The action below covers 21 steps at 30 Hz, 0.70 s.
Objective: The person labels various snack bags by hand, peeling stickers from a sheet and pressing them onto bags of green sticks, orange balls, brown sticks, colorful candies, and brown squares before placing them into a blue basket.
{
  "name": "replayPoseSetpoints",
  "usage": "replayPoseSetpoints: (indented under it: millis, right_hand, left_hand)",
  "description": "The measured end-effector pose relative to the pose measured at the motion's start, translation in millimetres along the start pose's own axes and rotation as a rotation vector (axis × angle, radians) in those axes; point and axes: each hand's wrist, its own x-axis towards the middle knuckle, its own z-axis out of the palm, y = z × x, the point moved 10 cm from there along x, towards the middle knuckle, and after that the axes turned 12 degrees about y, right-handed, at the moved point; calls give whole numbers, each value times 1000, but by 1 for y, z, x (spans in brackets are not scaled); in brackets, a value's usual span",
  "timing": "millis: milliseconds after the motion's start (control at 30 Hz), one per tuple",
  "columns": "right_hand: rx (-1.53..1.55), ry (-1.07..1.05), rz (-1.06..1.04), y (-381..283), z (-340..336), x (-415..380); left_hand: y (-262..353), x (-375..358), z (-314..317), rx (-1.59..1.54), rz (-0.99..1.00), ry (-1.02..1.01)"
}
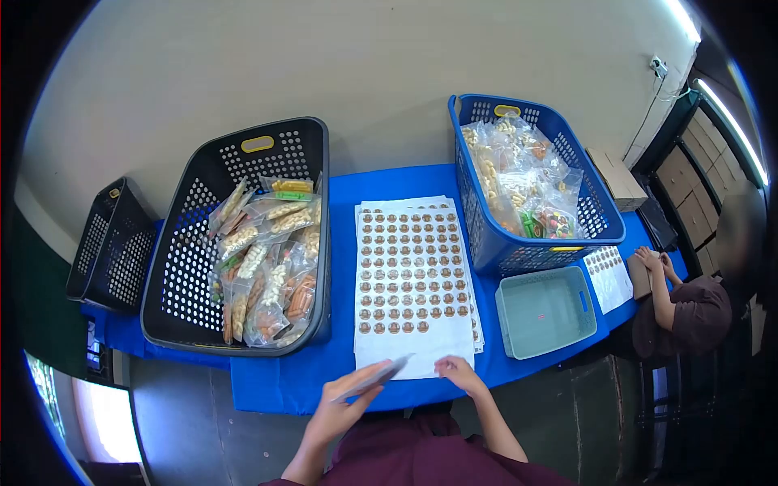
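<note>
My left hand (344, 402) grips a flat, greyish plastic packet (378, 379), tilted and seen nearly edge-on; its contents are hidden. To the right, my right hand (459, 374) is over the lower right edge of the sticker sheet (413, 353), fingers drawn together; anything between them is too small to make out. Rows of round brown stickers cover the white sheet, with its bottom strip bare and the lowest row ending short on the right. More sheets lie beneath it.
A black basket (324, 267) of filled clear bags stands left, a blue basket (519, 253) of similar bags right. A pale green tray (545, 344) sits near the right front edge of the blue-covered table (284, 387). At far right, a person (689, 312) works beside another sticker sheet (609, 283).
</note>
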Motion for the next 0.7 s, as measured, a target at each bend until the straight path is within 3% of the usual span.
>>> replayPoseSetpoints:
  millis: [100,167,267,367,400,500,700]
  right_hand:
    - [-52,308,-302,-9,2,48]
    - [-35,452,-496,-20,11,65]
    - [-318,581,-473,1,24,86]
    - [-469,663,-381,-3,25,87]
    - [-477,648,-407,-5,27,86]
    - [-497,616,-461,-12,24,87]
    - [-464,580,-385,-10,20,94]
  left_hand:
    - [13,-4,-43,-249,86,237]
    - [11,-4,-71,-247,115,392]
    - [-12,-10,-106,-357,155,630]
    - [-14,-2,-128,-546,20,566]
    - [-14,1,-138,-569,14,644]
    - [-23,15,-152,-728,-33,599]
    - [-33,12,-154,-593,-47,602]
